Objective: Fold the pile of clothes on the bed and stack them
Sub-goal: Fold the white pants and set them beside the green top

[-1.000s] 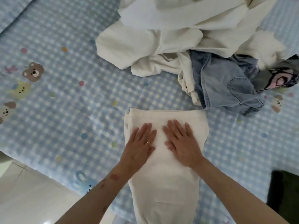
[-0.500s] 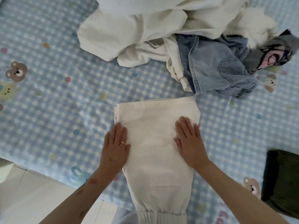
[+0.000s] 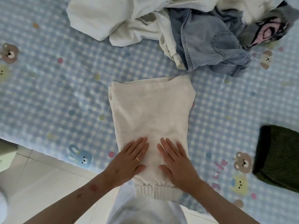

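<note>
Centrally, cream trousers [image 3: 152,113] lie folded flat on the checked bedsheet [image 3: 53,94], their elastic cuffs at its near edge. Left hand [image 3: 129,162] and right hand [image 3: 178,164] press palm-down, fingers straight, side by side on the trousers' near end. Beyond the trousers sits the unfolded pile: white garments [image 3: 113,18], jeans [image 3: 208,44]; a dark green knit [image 3: 278,157] lies to their right.

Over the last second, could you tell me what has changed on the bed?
Both the left hand and the right hand slid flat down the cream trousers toward the elastic cuffs, spreading apart on the way and now side by side again. Nothing was gripped or released. The unfolded pile and the dark green garment stayed put.
</note>
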Available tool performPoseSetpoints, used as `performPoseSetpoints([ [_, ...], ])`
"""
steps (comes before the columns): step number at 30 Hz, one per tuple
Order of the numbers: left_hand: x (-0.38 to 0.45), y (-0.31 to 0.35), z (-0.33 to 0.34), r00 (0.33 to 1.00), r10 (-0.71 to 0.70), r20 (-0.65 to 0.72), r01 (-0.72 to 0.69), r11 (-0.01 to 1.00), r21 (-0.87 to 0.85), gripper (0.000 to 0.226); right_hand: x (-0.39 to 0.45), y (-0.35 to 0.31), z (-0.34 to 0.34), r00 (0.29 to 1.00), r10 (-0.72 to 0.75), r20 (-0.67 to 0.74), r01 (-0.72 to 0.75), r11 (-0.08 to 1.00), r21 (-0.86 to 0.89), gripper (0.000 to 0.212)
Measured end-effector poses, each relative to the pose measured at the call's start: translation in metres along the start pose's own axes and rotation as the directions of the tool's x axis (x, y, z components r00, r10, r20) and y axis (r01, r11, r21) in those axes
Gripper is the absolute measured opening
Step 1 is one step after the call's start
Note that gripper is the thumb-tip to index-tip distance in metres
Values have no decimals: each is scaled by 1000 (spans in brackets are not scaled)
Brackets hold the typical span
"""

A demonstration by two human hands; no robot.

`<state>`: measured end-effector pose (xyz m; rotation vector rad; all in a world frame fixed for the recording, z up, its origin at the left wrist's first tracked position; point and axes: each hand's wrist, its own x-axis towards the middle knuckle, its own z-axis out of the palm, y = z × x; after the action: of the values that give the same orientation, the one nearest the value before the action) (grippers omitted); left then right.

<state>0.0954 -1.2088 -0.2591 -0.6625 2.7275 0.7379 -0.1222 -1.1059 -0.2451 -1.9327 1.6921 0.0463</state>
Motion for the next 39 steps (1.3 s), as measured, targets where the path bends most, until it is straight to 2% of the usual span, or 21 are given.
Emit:
performPoseSetpoints([
  [2,-21,10,11,983,180,23,-180,984,7,69,-28,1,2,995,-95,10,95,995,-12,64],
  [3,-28,11,15,975,218,43,-219,975,27,70,-40,4,5,991,-128,49,130,991,-26,63],
  [6,-36,8,18,985,141,103,-146,988,41,72,-51,16,9,979,-142,144,150,988,-47,58],
  [9,-48,0,17,982,170,83,-172,985,26,65,-55,33,8,975,-216,45,219,974,-62,54],
  [10,-52,-4,17,977,205,66,-209,976,62,63,-60,39,8,969,-248,18,248,962,-114,59],
  [12,-54,-15,14,973,228,35,-231,964,131,75,-65,52,6,960,-281,16,275,925,-262,69],
  [15,-30,-21,6,986,164,-34,-158,976,149,85,-39,53,1,972,-235,-18,210,897,-389,64],
  [17,-14,-18,2,989,151,-1,-149,976,161,88,-14,47,-2,971,-234,-52,197,903,-382,54],
  [20,-10,-17,0,989,150,13,-151,982,115,86,1,48,-8,949,-314,-16,291,896,-335,47],
  [21,-14,-17,0,990,142,1,-141,987,79,85,-2,50,-11,941,-337,-1,322,901,-289,48],
  [24,-28,-14,-1,988,143,-52,-145,989,-39,79,-13,56,-19,934,-353,52,356,922,-153,69],
  [28,-28,-12,-20,982,137,-131,-156,976,-149,61,-12,56,-38,929,-371,20,371,928,-25,69],
  [30,-24,-15,-30,982,55,-182,-102,960,-260,50,-7,58,-49,941,-339,-12,339,937,85,65],
  [31,-22,-17,-36,980,-37,-198,-38,931,-362,48,-4,60,-55,957,-289,-34,291,942,171,63],
  [33,-14,-23,-49,948,-262,-179,113,807,-580,42,4,64,-66,991,-121,-59,135,920,368,57],
  [35,-3,-29,-64,903,-414,-118,210,662,-719,30,16,65,-76,998,17,-60,14,875,483,43],
  [37,12,-34,-76,856,-506,-106,234,562,-793,20,32,62,-80,982,160,-100,-82,837,541,34],
  [39,29,-40,-83,795,-600,-94,255,470,-845,17,50,58,-81,932,328,-156,-178,787,591,27],
])
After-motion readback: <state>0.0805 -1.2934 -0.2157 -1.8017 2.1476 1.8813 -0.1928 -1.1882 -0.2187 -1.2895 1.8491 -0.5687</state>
